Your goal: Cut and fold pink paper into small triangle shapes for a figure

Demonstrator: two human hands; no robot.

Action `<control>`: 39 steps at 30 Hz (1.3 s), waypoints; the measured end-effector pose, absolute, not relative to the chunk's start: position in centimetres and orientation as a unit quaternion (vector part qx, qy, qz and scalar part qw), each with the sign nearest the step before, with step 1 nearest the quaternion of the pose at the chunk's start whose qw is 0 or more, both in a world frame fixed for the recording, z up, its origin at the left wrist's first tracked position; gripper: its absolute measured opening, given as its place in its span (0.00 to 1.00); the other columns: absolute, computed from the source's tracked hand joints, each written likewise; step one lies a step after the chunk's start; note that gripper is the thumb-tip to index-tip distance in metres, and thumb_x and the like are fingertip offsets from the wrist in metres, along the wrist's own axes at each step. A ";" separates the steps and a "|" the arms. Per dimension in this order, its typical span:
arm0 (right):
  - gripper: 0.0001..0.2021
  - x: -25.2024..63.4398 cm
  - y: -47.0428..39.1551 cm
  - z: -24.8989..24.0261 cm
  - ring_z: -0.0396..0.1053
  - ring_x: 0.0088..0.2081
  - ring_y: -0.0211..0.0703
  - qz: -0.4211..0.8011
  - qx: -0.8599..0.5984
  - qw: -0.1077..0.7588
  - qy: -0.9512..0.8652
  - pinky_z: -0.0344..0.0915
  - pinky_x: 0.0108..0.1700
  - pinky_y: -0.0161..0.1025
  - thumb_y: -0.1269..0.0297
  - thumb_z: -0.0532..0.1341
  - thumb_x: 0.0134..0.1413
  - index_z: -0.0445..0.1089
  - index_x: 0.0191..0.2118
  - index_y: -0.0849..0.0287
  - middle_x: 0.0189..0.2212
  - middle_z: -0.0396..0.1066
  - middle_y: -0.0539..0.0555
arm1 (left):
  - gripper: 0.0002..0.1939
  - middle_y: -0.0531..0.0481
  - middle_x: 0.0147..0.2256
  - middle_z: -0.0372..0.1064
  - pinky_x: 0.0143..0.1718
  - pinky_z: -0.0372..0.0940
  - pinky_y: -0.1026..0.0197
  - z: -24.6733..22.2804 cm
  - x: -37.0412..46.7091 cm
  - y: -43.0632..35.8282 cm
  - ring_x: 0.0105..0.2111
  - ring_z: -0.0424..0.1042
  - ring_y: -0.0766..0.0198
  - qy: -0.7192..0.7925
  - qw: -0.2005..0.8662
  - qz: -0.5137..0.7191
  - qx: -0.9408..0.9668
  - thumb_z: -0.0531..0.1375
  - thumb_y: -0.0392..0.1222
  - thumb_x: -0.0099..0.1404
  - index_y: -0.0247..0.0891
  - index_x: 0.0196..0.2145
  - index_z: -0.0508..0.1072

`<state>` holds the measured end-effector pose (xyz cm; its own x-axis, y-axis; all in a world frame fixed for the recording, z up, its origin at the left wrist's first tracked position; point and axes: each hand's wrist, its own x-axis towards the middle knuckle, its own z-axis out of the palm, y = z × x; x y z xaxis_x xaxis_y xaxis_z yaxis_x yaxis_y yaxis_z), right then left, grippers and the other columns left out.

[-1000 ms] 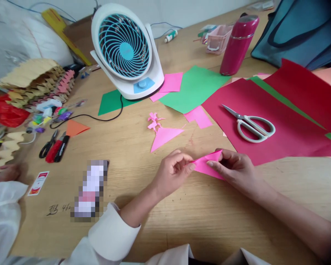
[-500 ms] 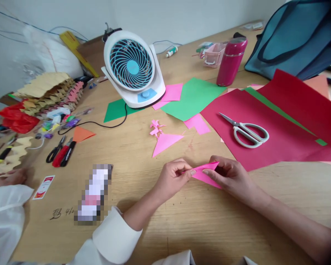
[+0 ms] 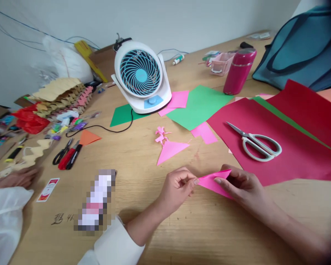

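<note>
A folded piece of bright pink paper (image 3: 213, 183) is held a little above the wooden table, between both hands. My left hand (image 3: 178, 186) pinches its left tip between thumb and fingers. On the right side, my right hand (image 3: 241, 186) grips it with the thumb flat on the near face and the fingers behind, partly hidden. Beyond the hands lie a pink paper triangle (image 3: 172, 151) and small pink paper cut-outs (image 3: 160, 135). White-handled scissors (image 3: 255, 143) rest on a large dark red sheet (image 3: 231, 129) to the right.
At the back stand a white fan (image 3: 140, 75) and a magenta flask (image 3: 239, 71), with a blue bag (image 3: 300, 48) at right. Green paper (image 3: 200, 106) lies mid-table. A blurred-out phone (image 3: 96, 200) and another person's hand (image 3: 19, 178) are at left.
My left hand has slid out to the paper's left tip, so more of the pink face shows. The whole scene sits slightly lower and further right in the view.
</note>
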<state>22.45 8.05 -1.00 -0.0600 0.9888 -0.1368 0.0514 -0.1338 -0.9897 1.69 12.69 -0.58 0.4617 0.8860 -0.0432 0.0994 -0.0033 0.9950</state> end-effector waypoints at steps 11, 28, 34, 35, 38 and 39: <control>0.18 22.7 8.2 -0.9 0.56 0.26 0.38 0.476 -0.559 0.441 -0.516 0.55 0.27 0.36 0.49 0.61 0.58 0.63 0.24 0.56 0.23 0.59 0.48 | 0.15 0.54 0.28 0.62 0.18 0.61 0.71 -1.3 1.7 12.8 0.18 0.64 0.76 0.406 0.595 0.365 0.589 0.63 0.47 0.63 0.32 0.25 0.71; 0.17 22.5 8.1 -1.0 0.57 0.26 0.38 0.495 -0.548 0.448 -0.505 0.58 0.28 0.34 0.51 0.62 0.58 0.64 0.25 0.56 0.23 0.58 0.47 | 0.16 0.53 0.28 0.60 0.19 0.62 0.70 -0.9 1.6 12.8 0.21 0.62 0.74 0.402 0.587 0.381 0.591 0.63 0.47 0.63 0.33 0.24 0.71; 0.17 22.5 8.0 -0.8 0.61 0.28 0.40 0.504 -0.543 0.435 -0.512 0.61 0.29 0.36 0.49 0.61 0.58 0.64 0.26 0.56 0.25 0.63 0.49 | 0.15 0.52 0.26 0.61 0.21 0.59 0.69 -1.0 1.3 13.0 0.22 0.62 0.73 0.408 0.521 0.393 0.638 0.62 0.45 0.65 0.33 0.24 0.72; 0.17 22.6 8.0 -0.8 0.61 0.28 0.41 0.507 -0.543 0.431 -0.512 0.61 0.30 0.36 0.49 0.61 0.58 0.63 0.26 0.55 0.25 0.64 0.49 | 0.15 0.52 0.25 0.61 0.22 0.59 0.69 -0.9 1.3 13.0 0.23 0.62 0.72 0.412 0.507 0.394 0.646 0.62 0.45 0.65 0.33 0.24 0.72; 0.17 22.6 8.0 -0.8 0.62 0.28 0.41 0.516 -0.549 0.416 -0.510 0.60 0.30 0.37 0.49 0.62 0.57 0.63 0.27 0.55 0.25 0.65 0.50 | 0.15 0.52 0.25 0.62 0.22 0.59 0.69 -0.7 1.2 13.0 0.23 0.62 0.72 0.416 0.504 0.399 0.644 0.62 0.45 0.64 0.34 0.23 0.72; 0.17 22.7 8.0 -0.8 0.61 0.28 0.41 0.517 -0.553 0.413 -0.507 0.59 0.30 0.37 0.49 0.62 0.57 0.64 0.27 0.55 0.24 0.64 0.49 | 0.14 0.52 0.26 0.62 0.22 0.59 0.69 -0.7 1.2 13.0 0.23 0.62 0.72 0.414 0.515 0.401 0.635 0.62 0.45 0.65 0.34 0.24 0.72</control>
